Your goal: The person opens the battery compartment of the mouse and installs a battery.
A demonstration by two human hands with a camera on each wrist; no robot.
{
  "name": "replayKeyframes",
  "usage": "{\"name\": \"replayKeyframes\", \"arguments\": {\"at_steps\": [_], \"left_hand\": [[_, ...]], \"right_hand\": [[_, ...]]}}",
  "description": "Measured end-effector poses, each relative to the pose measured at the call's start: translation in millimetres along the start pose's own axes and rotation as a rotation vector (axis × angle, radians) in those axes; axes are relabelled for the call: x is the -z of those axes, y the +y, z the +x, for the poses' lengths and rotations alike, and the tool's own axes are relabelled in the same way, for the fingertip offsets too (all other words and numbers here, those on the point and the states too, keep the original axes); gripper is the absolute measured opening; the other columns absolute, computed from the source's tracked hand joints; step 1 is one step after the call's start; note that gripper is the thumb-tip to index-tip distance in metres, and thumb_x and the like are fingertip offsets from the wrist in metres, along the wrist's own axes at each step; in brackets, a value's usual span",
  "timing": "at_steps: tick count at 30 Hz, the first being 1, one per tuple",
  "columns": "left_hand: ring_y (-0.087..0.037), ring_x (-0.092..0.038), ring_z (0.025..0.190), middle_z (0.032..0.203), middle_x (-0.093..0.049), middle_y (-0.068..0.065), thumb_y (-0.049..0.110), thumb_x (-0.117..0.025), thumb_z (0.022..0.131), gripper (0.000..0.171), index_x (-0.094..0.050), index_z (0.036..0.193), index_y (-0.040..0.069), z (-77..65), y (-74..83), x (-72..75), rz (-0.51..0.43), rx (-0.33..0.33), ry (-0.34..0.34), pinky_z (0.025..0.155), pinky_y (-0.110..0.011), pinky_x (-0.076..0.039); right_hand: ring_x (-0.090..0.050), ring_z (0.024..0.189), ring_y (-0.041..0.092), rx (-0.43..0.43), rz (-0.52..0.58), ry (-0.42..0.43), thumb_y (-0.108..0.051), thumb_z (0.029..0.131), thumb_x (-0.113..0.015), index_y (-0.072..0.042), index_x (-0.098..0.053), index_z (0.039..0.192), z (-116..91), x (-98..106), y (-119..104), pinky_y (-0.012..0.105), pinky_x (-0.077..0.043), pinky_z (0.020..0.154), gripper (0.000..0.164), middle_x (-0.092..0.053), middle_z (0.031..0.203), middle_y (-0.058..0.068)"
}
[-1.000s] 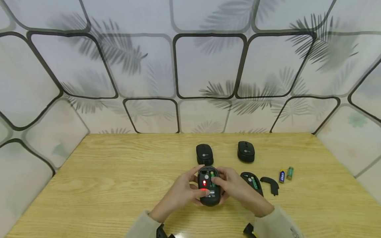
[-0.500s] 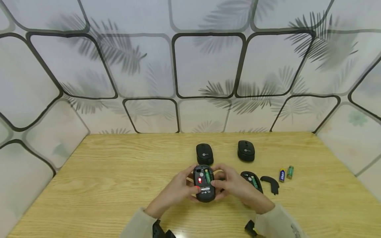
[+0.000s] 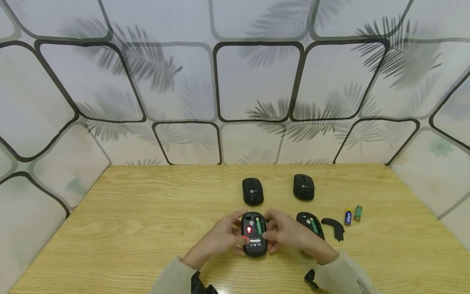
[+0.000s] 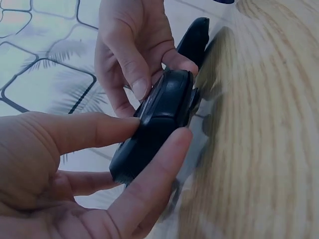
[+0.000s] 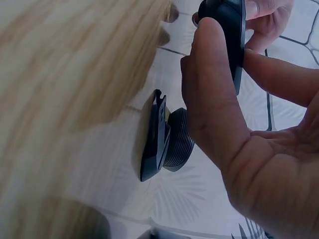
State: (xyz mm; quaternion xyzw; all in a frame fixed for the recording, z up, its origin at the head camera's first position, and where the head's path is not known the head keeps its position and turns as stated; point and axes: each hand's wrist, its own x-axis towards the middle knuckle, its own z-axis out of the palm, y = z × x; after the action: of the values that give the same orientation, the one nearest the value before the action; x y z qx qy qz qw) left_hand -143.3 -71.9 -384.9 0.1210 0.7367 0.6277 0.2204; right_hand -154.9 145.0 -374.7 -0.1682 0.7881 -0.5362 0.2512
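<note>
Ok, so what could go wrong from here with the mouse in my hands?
The held mouse shows its green battery uncovered, so that might drop out if tipped. The loose blue battery and loose green battery could roll if bumped. The red light is lit, so the mouse seems powered; stray clicks might register.

Right of the held mouse [image 3: 253, 235], your right wrist [image 3: 318, 247] hides the open mouse [image 3: 306, 220]'s near end; label [image 3: 255, 241] print unreadably small.
</note>
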Motion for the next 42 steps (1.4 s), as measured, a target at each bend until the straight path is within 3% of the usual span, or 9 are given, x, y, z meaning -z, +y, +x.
{"name": "replayKeyframes", "arguments": {"at_steps": [11,19,27,30,36,42], "left_hand": [[-0.022,-0.062,0.076,0.097,-0.057,-0.017,-0.021,-0.069,0.079,0.077,-0.036,0.148,-0.014,0.2,-1.8,-5.3,0.054,-0.004,-0.004,0.06,-0.037,-0.065],[-0.028,-0.063,0.09,0.106,-0.043,-0.018,-0.02,-0.07,0.08,0.075,-0.038,0.147,-0.015,-1.2,0.2,-6.3,0.123,0.006,0.035,0.062,-0.032,-0.065],[-0.027,-0.065,0.087,0.105,-0.047,-0.019,-0.019,-0.071,0.079,0.077,-0.036,0.147,-0.016,0.4,0.5,-5.9,0.104,0.007,0.022,0.062,-0.033,-0.065],[-0.026,-0.066,0.08,0.113,-0.053,-0.023,-0.012,-0.073,0.082,0.076,-0.035,0.148,-0.016,3.1,4.2,-2.7,0.135,0.018,0.009,0.061,-0.036,-0.065],[-0.034,-0.064,0.1,0.13,-0.055,-0.028,0.014,-0.075,0.09,0.068,-0.044,0.146,-0.009,15.0,28.7,9.0,0.37,-0.041,0.035,0.081,-0.043,-0.06],[-0.035,-0.059,0.11,0.135,-0.054,-0.025,0.02,-0.069,0.098,0.057,-0.048,0.147,0.0,38.5,50.6,9.1,0.366,-0.086,0.008,0.085,-0.044,-0.059]], "right_hand": [[-0.063,0.062,0.019,0.025,-0.145,-0.008,0.007,0.094,-0.063,0.008,-0.049,0.117,-4,-3,3,0.029,-0.061,0.054,0.027,-0.058,0.078,0.008],[-0.062,0.063,0.019,0.02,-0.183,-0.011,0.006,0.095,-0.063,0.008,-0.05,0.119,-1,-4,1,0.029,-0.061,0.054,0.028,-0.057,0.077,0.006],[-0.063,0.061,0.02,-0.001,-0.217,-0.01,0.004,0.095,-0.065,0.012,-0.052,0.122,-1,-1,1,0.031,-0.061,0.052,0.032,-0.059,0.075,0.007],[-0.064,0.062,0.019,-0.003,-0.228,-0.016,0.001,0.096,-0.065,0.016,-0.051,0.124,-4,3,-1,0.031,-0.061,0.052,0.035,-0.06,0.074,0.006],[-0.064,0.064,0.022,0.036,-0.254,0.082,-0.008,0.097,-0.066,0.017,-0.051,0.128,-11,27,-14,0.034,-0.061,0.056,0.042,-0.063,0.079,0.008],[-0.068,0.08,0.033,0.064,-0.223,0.21,-0.007,0.101,-0.06,0.02,-0.047,0.131,-17,72,-18,0.04,-0.065,0.07,0.043,-0.063,0.092,0.018]]}}
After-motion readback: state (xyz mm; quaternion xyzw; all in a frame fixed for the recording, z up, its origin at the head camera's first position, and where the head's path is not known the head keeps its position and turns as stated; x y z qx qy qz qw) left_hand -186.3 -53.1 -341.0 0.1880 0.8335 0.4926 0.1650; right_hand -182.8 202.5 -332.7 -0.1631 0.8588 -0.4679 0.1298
